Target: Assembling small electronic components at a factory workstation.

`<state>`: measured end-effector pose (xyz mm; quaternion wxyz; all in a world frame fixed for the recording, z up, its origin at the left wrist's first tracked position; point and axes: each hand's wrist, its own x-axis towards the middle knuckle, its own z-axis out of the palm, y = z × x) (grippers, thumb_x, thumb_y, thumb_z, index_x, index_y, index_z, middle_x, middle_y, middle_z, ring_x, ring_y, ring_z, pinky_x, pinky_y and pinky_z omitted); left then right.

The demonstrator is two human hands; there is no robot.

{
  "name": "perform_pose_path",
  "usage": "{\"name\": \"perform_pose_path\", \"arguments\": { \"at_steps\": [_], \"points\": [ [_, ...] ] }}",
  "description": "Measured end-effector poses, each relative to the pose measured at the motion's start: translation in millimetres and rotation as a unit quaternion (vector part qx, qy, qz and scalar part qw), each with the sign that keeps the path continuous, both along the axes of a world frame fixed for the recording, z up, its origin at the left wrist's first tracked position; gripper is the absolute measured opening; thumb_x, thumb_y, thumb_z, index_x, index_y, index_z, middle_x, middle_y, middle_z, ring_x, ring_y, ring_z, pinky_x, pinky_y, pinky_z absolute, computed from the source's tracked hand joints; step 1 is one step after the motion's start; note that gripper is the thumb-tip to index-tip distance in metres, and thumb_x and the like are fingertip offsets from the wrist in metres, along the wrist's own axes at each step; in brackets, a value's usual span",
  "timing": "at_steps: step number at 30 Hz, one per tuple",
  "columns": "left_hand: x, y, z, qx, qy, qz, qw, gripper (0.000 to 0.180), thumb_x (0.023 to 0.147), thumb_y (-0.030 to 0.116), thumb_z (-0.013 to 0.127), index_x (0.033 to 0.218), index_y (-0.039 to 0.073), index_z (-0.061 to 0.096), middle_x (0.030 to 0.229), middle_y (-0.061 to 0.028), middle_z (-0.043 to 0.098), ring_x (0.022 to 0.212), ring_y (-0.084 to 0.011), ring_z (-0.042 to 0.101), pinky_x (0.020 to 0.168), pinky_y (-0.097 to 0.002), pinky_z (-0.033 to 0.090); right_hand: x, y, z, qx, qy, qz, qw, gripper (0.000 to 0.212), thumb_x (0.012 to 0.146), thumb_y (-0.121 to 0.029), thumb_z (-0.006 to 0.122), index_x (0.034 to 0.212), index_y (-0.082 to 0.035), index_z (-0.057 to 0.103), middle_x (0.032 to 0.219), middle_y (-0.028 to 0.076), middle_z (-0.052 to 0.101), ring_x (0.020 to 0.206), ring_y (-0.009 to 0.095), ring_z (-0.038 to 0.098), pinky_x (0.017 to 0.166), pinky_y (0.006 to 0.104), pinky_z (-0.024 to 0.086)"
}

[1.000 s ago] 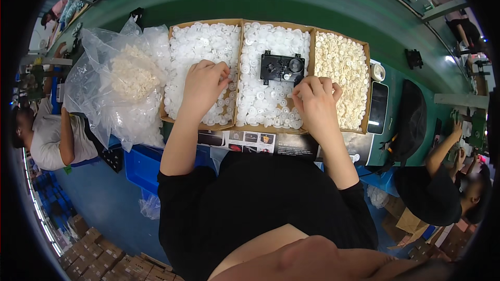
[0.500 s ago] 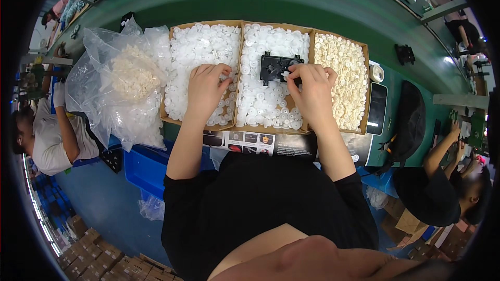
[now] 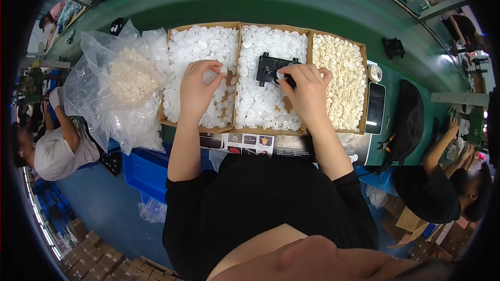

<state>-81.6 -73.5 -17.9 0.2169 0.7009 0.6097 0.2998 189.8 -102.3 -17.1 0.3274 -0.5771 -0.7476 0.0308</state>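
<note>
Three shallow cardboard boxes hold small plastic gears: white ones in the left box (image 3: 162, 93) and middle box, cream ones (image 3: 346, 80) in the right. On the white gears of the middle box lies a black plastic housing (image 3: 267, 68) with tabs at its corners. My right hand (image 3: 308, 89) pinches a small white gear (image 3: 280, 75) at the housing's right part; whether it is seated there is hidden. Over the left box, my left hand (image 3: 196, 87) curls thumb and forefinger together around a white gear (image 3: 223, 69) at their tips.
A clear plastic bag (image 3: 86, 80) of cream and white parts lies left of the boxes. At right are a tape roll (image 3: 374, 73), a phone (image 3: 375, 105), a black bag (image 3: 409, 119) and another black housing (image 3: 393, 48). A blue bin (image 3: 143, 174) stands below; co-workers sit on both sides.
My left hand has shifted slightly left and lifted off the gears, its thumb and forefinger now forming a ring. My right hand stays at the housing, with the white piece in its pinch.
</note>
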Motion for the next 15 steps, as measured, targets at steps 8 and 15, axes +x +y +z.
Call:
{"name": "perform_pose_path", "arguments": {
  "at_steps": [8,15],
  "points": [
    [9.6,-1.7,11.3,0.011,-0.111,-0.014,0.994,0.02,0.089,0.005,0.078,0.109,0.006,0.076,0.103,-0.0033,0.073,0.092,-0.0176,0.067,0.085,-0.0297,0.053,-0.4,-5.5,-7.9,0.036,-0.043,0.014,0.998,0.014,0.086,-0.016,0.082,0.1,-0.018,0.079,0.104,-0.005,0.069,0.097,0.018,0.057,0.101,0.0444,0.032],
    [32.2,1.6,18.7,-0.038,-0.159,-0.071,0.984,0.017,0.09,0.002,0.078,0.107,0.004,0.077,0.103,-0.0041,0.072,0.094,-0.0167,0.068,0.086,-0.027,0.053,4.0,-17.0,-9.3,0.046,-0.047,0.015,0.998,0.012,0.088,-0.017,0.082,0.1,-0.016,0.081,0.101,-0.004,0.071,0.093,0.017,0.059,0.099,0.0409,0.038]
  ]
}}
